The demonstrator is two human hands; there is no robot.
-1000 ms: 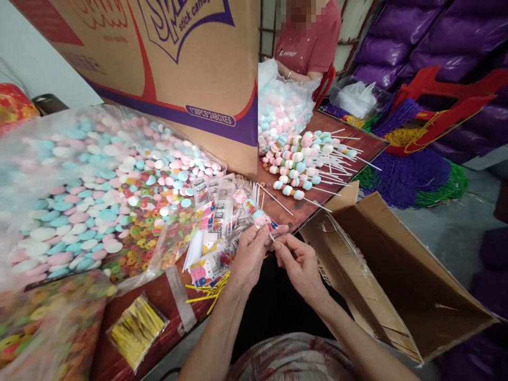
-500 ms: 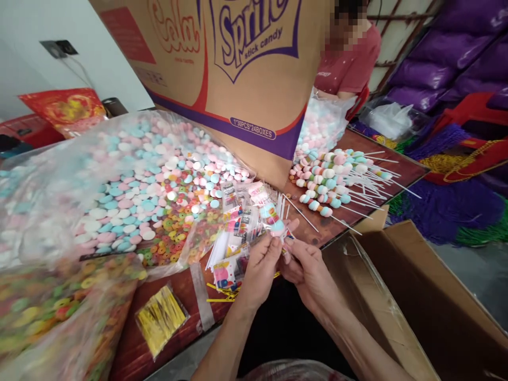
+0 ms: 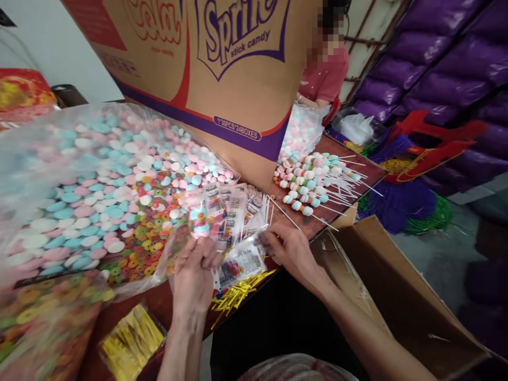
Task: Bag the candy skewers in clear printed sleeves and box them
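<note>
My left hand (image 3: 197, 264) is closed around the lower end of a candy skewer (image 3: 199, 221), upright in a clear wrapper with pink and blue pieces showing. Its stick is hidden by my fingers. To the right, my right hand (image 3: 289, 247) pinches the edge of a clear printed bag (image 3: 243, 263). More printed bags (image 3: 230, 211) lie fanned out behind both hands. Loose gold twist ties (image 3: 240, 292) are scattered at the table edge below the bags.
Left are a big bag of marshmallows (image 3: 79, 206), gummy rings (image 3: 146, 238) and a pack of twist ties (image 3: 133, 341). A tall carton (image 3: 238, 95) stands behind. Finished-looking skewers (image 3: 305, 182) lie right. An open box (image 3: 381, 275) sits below; a person (image 3: 325, 69) sits beyond.
My hands were together at the skewer and are now apart. The left has carried the skewer leftward; the right has let go of it and pinches a bag. The view has shifted right.
</note>
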